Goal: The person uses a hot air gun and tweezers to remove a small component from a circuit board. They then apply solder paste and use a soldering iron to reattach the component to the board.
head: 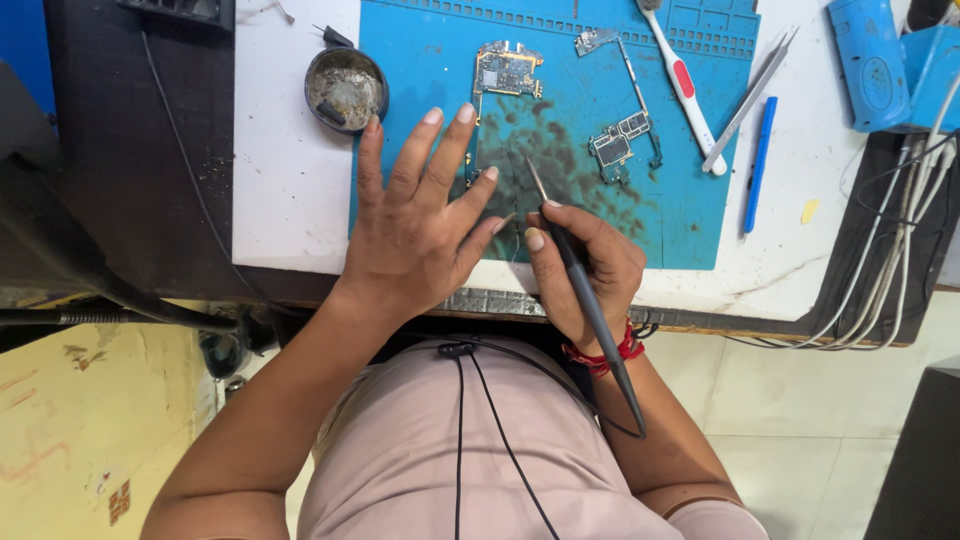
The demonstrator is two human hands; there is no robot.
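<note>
Two bare hands work over one blue repair mat on a white tabletop. Far left on the white surface, just off the mat's left edge, sits one small round tin with grey residue inside; the left index fingertip lies near its rim. The left hand rests flat with fingers spread wide, holding nothing and pressing down on the mat's stained dark patch. Beyond its fingertips, towards the far edge, lies one bare circuit board. Just right of the left thumb, the right hand closes in a pen-like grip around one dark soldering iron; its thin tip points away from the person onto the dark patch, and its cord end runs back over the wrist, which wears one red thread band. Further right on the mat lies a second, smaller board with a long thin frame. Next comes one white toothbrush with a red grip, then one pair of metal tweezers, both slanted across the mat's right part. One blue pen lies on the white top just beyond the mat. Far right, several white and black cables hang over the table edge.
</note>
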